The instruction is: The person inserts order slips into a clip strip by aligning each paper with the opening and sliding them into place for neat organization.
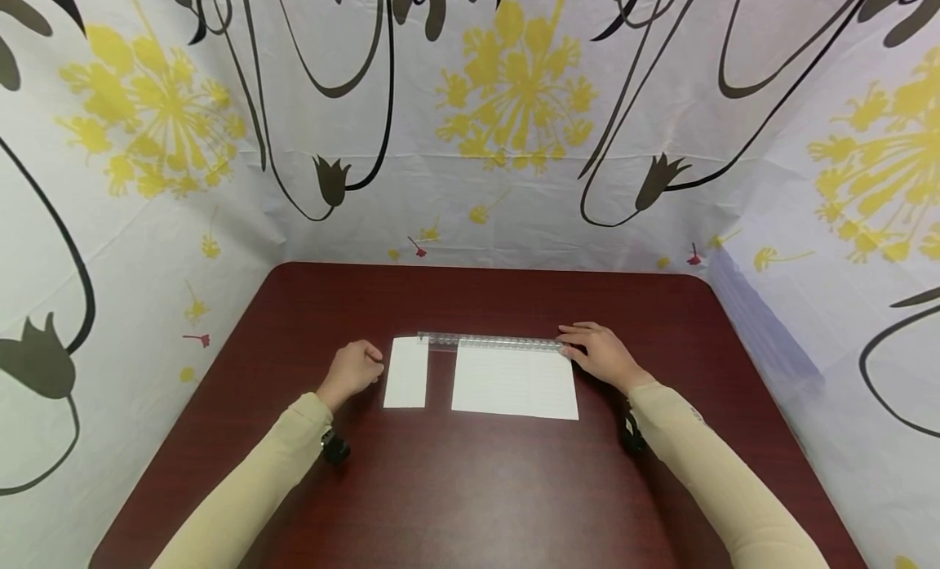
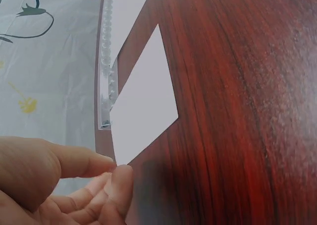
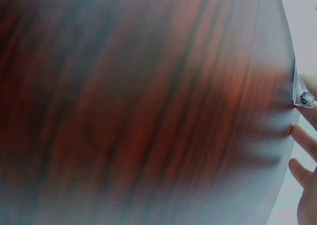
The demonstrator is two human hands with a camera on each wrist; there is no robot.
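Note:
A small white paper sheet [image 1: 405,373] and a wider, faintly lined white sheet [image 1: 514,380] lie side by side on the table. Along their top edges runs a clear plastic ruler [image 1: 507,343] with a bumpy row down its length. My left hand [image 1: 354,371] is beside the small sheet, its thumb and finger pinching a corner, as the left wrist view shows. At the other end, my right hand [image 1: 602,355] holds the ruler's right tip [image 3: 303,93] between thumb and fingers, over the lined sheet's upper right corner. Other fingers of that hand spread past the ruler.
The dark red-brown table [image 1: 485,495] has rounded far corners. Patterned white cloth [image 1: 470,218] with yellow and grey flowers hangs close behind it and on both sides. Each wrist wears a dark device [image 1: 335,448] under a pale yellow sleeve [image 1: 250,479].

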